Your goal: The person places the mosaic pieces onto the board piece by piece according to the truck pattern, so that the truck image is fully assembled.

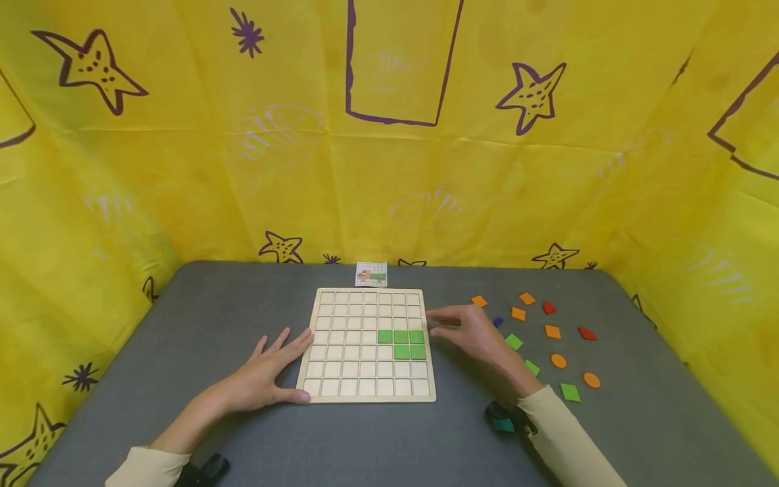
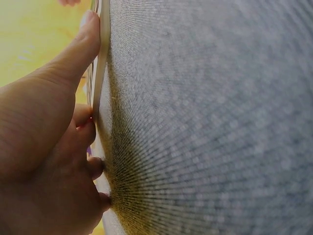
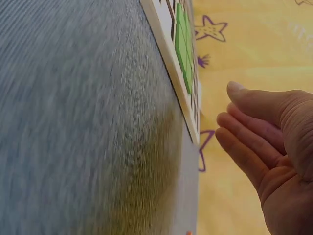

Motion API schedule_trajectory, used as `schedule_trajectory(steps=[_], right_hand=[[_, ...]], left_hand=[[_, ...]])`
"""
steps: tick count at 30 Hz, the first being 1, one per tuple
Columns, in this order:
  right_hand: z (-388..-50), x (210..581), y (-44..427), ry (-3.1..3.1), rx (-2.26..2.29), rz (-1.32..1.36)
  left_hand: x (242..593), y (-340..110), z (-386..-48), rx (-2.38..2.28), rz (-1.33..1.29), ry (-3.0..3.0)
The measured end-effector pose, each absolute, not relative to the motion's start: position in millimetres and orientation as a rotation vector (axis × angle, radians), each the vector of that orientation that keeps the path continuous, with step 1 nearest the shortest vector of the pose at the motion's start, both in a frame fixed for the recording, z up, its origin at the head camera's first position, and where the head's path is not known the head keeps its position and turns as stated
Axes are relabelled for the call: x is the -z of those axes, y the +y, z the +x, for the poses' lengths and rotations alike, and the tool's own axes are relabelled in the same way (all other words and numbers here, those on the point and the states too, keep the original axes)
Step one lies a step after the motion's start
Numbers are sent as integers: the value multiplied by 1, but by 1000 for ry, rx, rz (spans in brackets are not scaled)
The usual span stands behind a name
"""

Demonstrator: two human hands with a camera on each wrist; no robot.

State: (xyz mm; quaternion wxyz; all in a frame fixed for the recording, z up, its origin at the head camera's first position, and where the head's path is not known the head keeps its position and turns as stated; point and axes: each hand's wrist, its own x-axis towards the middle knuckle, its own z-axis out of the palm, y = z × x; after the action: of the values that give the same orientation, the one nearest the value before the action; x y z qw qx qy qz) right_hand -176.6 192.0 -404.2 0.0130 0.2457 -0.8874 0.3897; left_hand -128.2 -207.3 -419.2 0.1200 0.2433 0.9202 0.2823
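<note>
And there's the wooden board (image 1: 368,399), flat on the grey table (image 1: 243,304), square in front of the person, where both hands can reach it! The left hand (image 1: 262,379) spreads wide, gripping nothing: thumb on the near left corner, fingers along the left edge, probably to stop the board sliding. Over on the other side, the right hand (image 1: 477,335) waits just beside the right edge, thumb and fingers parted, nothing between them; whether a fingertip brushes the wood is hard to tell.

Five green tiles (image 1: 402,336) sit in their cells, three above two, against the right border. A picture card (image 1: 371,274) lies just beyond the far edge, likely there so it can be checked at a glance. And out right, loose green squares (image 1: 569,392), orange squares (image 1: 518,314), orange discs (image 1: 558,361), red pieces (image 1: 550,308) and a blue piece (image 1: 498,322) lie scattered, seemingly kept handy for the right hand!
</note>
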Motion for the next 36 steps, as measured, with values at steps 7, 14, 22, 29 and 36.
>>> schedule_trajectory(steps=[7, 14, 22, 29, 36], right_hand=[[-175, 408, 211, -2711, -1153, 764], [-171, 411, 232, -2734, -1080, 735], [-164, 416, 261, -2751, -1081, 644], [-160, 419, 286, -2743, -981, 633], [-153, 421, 301, -2784, -940, 552]], left_hand=[[419, -207, -128, -826, 718, 2685], [419, -208, -129, -824, 732, 2688], [421, -208, -129, -805, 724, 2690], [421, -208, -130, -795, 708, 2698], [422, -208, -130, -805, 706, 2698]])
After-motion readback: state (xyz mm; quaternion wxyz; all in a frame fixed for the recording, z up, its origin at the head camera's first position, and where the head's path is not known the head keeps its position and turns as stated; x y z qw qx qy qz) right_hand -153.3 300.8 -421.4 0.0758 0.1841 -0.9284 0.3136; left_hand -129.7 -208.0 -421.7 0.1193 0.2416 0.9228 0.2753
